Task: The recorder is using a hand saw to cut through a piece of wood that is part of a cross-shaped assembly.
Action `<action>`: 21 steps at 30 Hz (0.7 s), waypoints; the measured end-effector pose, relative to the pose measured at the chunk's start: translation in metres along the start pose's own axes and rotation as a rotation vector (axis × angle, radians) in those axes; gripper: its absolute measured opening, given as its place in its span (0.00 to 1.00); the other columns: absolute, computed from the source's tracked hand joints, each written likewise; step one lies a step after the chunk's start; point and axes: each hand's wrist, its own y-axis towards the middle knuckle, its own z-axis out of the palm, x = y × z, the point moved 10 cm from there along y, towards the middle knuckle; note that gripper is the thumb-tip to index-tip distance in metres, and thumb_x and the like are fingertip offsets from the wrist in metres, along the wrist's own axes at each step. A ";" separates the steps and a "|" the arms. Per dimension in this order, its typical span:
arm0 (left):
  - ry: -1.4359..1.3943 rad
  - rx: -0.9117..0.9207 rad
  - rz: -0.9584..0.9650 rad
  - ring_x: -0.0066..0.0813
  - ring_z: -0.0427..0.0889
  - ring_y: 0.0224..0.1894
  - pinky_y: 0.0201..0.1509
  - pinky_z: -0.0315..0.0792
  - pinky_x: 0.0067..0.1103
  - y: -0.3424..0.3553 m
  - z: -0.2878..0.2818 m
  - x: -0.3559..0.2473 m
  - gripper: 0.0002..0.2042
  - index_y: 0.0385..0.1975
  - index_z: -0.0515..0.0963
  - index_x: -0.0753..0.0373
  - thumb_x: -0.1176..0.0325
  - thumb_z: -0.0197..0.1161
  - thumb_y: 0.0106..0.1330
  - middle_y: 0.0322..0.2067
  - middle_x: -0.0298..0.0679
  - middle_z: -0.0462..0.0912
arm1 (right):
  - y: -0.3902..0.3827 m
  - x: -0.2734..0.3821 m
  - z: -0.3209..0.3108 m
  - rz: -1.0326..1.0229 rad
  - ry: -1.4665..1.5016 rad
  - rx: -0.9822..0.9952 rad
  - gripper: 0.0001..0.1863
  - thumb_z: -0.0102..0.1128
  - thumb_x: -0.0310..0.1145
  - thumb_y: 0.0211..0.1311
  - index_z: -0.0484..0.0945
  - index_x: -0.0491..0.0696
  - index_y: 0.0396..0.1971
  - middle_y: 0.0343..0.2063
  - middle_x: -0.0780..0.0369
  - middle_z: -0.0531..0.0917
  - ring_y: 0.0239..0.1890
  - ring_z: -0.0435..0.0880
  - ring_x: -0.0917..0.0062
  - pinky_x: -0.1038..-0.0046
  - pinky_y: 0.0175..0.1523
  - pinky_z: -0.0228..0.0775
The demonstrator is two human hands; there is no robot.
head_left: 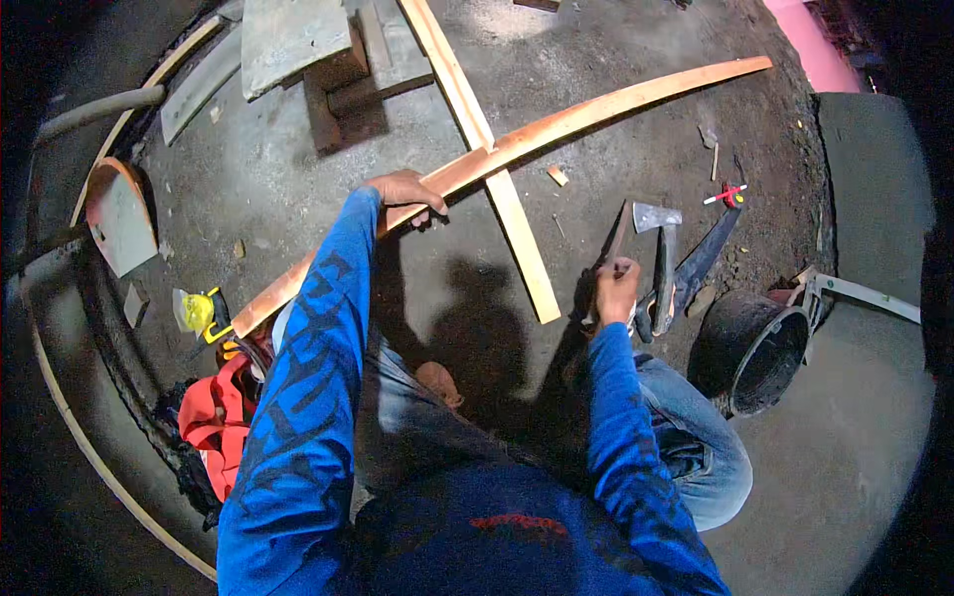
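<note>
My left hand (405, 192) is wrapped around a long wooden strip (606, 107), which slants from near my left knee toward the far right. The strip lies across a second wooden strip (520, 248) on the floor, and a step shows in its edge near the crossing. My right hand (616, 290) is closed low by my right knee. From it rises a narrow, dark, tapered piece (617, 234) like a blade; its lower end is hidden. Just right of that hand lies a hatchet (656, 217) with a dark handle, beside a long dark flat blade (711, 248).
A red-and-yellow tape measure (733, 199) and a marker (724, 194) lie beyond the blade. A black bucket (770, 363) tips beside my right knee. Red straps (214, 412) and a yellow-clear item (194, 311) sit at left. Boards on wooden blocks (293, 40) stand at the far left.
</note>
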 end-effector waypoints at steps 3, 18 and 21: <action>0.098 -0.115 0.046 0.29 0.83 0.30 0.40 0.77 0.28 0.007 -0.002 0.006 0.22 0.39 0.84 0.66 0.57 0.79 0.50 0.29 0.38 0.86 | -0.006 0.026 -0.015 0.068 0.295 0.106 0.17 0.59 0.32 0.66 0.76 0.42 0.52 0.38 0.56 0.85 0.37 0.84 0.69 0.69 0.46 0.76; 0.060 -0.589 1.143 0.37 0.78 0.60 0.64 0.74 0.31 -0.165 0.081 -0.214 0.38 0.65 0.71 0.64 0.50 0.78 0.59 0.61 0.47 0.77 | -0.109 0.291 0.000 -0.269 0.675 0.808 0.22 0.49 0.38 0.78 0.75 0.39 0.60 0.45 0.52 0.86 0.40 0.90 0.67 0.70 0.40 0.88; -0.239 -0.412 0.949 0.28 0.84 0.51 0.59 0.77 0.27 -0.158 0.075 -0.216 0.21 0.52 0.81 0.63 0.59 0.75 0.64 0.49 0.40 0.86 | -0.110 0.298 0.031 -0.245 0.715 0.946 0.18 0.55 0.34 0.76 0.77 0.42 0.60 0.40 0.57 0.87 0.37 0.89 0.74 0.72 0.38 0.86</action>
